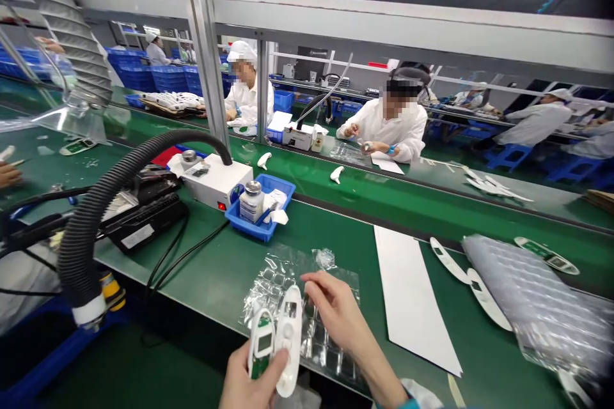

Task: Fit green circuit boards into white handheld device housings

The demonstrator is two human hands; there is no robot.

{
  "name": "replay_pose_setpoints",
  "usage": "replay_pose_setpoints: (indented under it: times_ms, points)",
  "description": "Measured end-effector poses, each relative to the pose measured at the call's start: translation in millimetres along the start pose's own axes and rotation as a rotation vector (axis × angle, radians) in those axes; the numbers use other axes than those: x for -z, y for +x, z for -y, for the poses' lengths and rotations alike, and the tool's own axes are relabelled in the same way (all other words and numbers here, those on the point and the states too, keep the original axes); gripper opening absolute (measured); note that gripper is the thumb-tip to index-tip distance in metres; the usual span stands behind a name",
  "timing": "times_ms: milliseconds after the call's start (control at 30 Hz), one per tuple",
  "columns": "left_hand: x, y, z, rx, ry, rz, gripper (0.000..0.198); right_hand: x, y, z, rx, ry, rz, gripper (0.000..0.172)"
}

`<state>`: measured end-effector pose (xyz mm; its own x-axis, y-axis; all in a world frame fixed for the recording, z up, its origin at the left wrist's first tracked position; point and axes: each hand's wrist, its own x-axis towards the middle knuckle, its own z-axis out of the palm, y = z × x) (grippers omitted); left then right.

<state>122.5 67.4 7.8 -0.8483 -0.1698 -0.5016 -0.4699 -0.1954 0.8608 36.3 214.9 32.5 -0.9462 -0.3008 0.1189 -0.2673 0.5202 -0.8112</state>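
My left hand [254,374] grips two long white plastic pieces side by side. One is a housing half with a green circuit board and a small display [263,344]; the other is a slim white housing cover [288,332] with a window near its top, under my thumb. Just right of the cover's upper end, my right hand [333,303] has its thumb and forefinger drawn together; whatever may be between the fingertips is too small to make out. Beneath both hands lies a clear plastic sheet [273,281] divided into small squares, partly hidden by them.
A blue tray [261,230] with a bottle stands beyond the sheet, beside a white box [218,182] with a thick black hose [91,223]. To the right are white card [415,294], loose housings [487,300] and bubble wrap [527,294]. Co-workers sit across the green belt [307,172].
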Motion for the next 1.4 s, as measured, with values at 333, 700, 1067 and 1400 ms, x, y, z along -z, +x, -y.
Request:
replay_pose_setpoints:
  times_ms: [333,700,1067,1400]
  points:
    - [40.3,18.3,12.6,-0.117,0.034,-0.097,0.046,-38.9,24.2,-25.8,-0.091,-0.211,-0.125,0.016]
    - [36.6,7.2,8.3,-0.061,-0.001,0.004,0.04,-29.9,7.7,-4.8,-0.041,-0.043,-0.105,0.026]
    - [19.0,-6.5,-3.9,-0.068,0.052,-0.014,0.034,-27.4,-16.4,29.9,0.013,-0.123,0.084,0.025]
    - [15.1,-6.2,-3.8,-0.093,0.039,-0.009,0.038,-30.9,-23.4,21.4,-0.094,0.105,-0.013,0.016]
